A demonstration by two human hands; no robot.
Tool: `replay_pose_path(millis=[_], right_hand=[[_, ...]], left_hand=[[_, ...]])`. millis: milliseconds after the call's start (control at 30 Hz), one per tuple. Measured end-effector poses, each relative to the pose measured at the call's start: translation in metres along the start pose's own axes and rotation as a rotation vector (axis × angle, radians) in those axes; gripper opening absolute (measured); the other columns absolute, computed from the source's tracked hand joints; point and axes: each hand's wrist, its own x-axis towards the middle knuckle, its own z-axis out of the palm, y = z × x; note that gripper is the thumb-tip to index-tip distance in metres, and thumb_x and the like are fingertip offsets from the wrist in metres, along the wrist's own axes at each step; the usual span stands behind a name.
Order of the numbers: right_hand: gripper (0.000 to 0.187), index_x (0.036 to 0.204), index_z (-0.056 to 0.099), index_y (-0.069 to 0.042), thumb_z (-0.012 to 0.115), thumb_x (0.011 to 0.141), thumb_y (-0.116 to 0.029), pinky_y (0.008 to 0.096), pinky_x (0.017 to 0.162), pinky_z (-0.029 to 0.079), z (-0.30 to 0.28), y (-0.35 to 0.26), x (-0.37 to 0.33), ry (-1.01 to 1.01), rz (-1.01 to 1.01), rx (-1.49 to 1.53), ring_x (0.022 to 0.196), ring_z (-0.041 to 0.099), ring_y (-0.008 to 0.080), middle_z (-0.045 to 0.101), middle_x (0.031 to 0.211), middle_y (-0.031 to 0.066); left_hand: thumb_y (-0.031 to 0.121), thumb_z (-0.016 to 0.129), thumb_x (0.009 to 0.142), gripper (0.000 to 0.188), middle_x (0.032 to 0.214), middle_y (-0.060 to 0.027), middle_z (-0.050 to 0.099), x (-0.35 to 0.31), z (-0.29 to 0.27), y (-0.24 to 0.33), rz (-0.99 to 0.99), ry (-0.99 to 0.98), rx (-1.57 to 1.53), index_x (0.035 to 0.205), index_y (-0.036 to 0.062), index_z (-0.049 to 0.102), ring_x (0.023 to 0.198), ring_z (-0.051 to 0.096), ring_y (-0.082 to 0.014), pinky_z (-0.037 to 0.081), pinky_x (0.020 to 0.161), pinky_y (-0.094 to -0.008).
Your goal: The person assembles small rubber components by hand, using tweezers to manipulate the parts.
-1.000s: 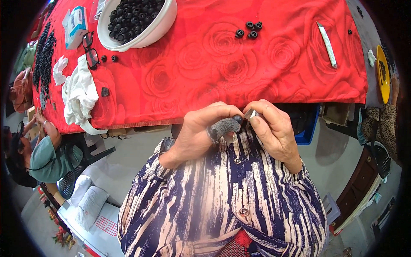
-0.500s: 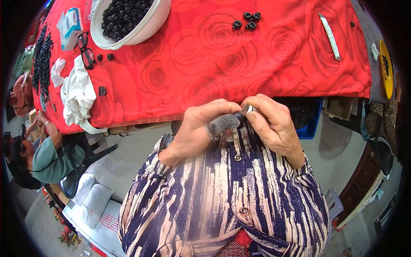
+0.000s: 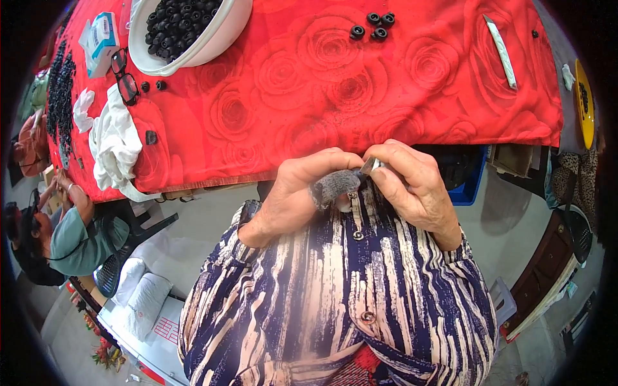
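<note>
My left hand (image 3: 296, 193) is held close to my chest, and its thumb wears a grey knitted finger cover (image 3: 333, 186). My right hand (image 3: 415, 186) meets it fingertip to fingertip and pinches a small silvery metal blade (image 3: 369, 166) against that cover. Whether a small black piece sits between the fingers is hidden. Both hands hover just below the front edge of the table with the red rose-pattern cloth (image 3: 335, 90). A white bowl (image 3: 222, 35) full of small black round parts stands at the far left of the table. Three black rings (image 3: 373, 24) lie near the far middle.
Glasses (image 3: 125, 74), a crumpled white cloth (image 3: 116, 141) and loose black pieces (image 3: 151, 136) lie on the left. A long white strip (image 3: 501, 51) lies at the right, beside a yellow dish (image 3: 584, 103). Another person (image 3: 61, 231) sits at the left. A blue crate (image 3: 473, 186) stands under the table.
The view has shifted slightly, so the table sits higher in the picture. My hands stay together at my chest with the blade against the covered thumb.
</note>
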Motion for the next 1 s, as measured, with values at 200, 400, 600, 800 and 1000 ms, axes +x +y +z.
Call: replay_pose_path(millis=[200,400,600,800,1000], right_hand=[[0.013,0.094,0.057,0.003,0.057,0.082,-0.004,0.0343,0.056,0.043,-0.003,-0.003,0.004,-0.032,0.026,-0.028,0.062,0.055,0.0290,0.054,0.073,0.0147],[0.010,0.090,0.058,0.001,0.058,0.080,-0.003,0.0344,0.054,0.043,-0.009,-0.002,0.007,-0.104,0.013,-0.032,0.061,0.056,0.0285,0.054,0.072,0.0134],[0.010,0.088,0.058,-0.001,0.059,0.079,-0.002,0.0346,0.054,0.043,-0.014,-0.005,0.008,-0.153,0.025,-0.053,0.062,0.057,0.0288,0.054,0.072,0.0127],[0.009,0.088,0.058,-0.001,0.059,0.079,-0.003,0.0347,0.054,0.043,-0.017,-0.001,0.008,-0.167,0.034,-0.023,0.062,0.057,0.0288,0.054,0.071,0.0127],[0.011,0.087,0.054,0.004,0.055,0.080,-0.004,0.0328,0.051,0.039,-0.012,0.004,0.003,-0.154,-0.067,0.008,0.055,0.051,0.0262,0.050,0.066,0.0117]], left_hand=[[-0.001,0.052,0.087,0.021,0.095,-0.0013,0.056,0.002,-0.001,-0.004,0.042,-0.008,-0.025,0.107,-0.0006,0.059,0.078,0.053,-0.0066,0.044,0.065,-0.0198],[0.002,0.052,0.088,0.019,0.093,-0.0003,0.057,0.003,-0.005,-0.003,-0.076,-0.055,-0.108,0.106,-0.0010,0.060,0.076,0.053,-0.0061,0.043,0.064,-0.0191],[0.006,0.054,0.089,0.020,0.087,-0.0017,0.059,0.006,-0.005,-0.001,-0.127,-0.087,-0.164,0.106,-0.0011,0.060,0.072,0.054,-0.0065,0.044,0.063,-0.0195],[0.008,0.055,0.089,0.021,0.085,-0.0037,0.060,0.006,-0.006,-0.006,-0.143,-0.064,-0.208,0.107,-0.0010,0.060,0.067,0.057,-0.0086,0.047,0.061,-0.0209],[0.008,0.056,0.088,0.019,0.082,-0.0040,0.061,0.001,-0.002,-0.003,-0.185,-0.045,-0.191,0.104,0.0005,0.062,0.064,0.058,-0.0086,0.046,0.060,-0.0196]])
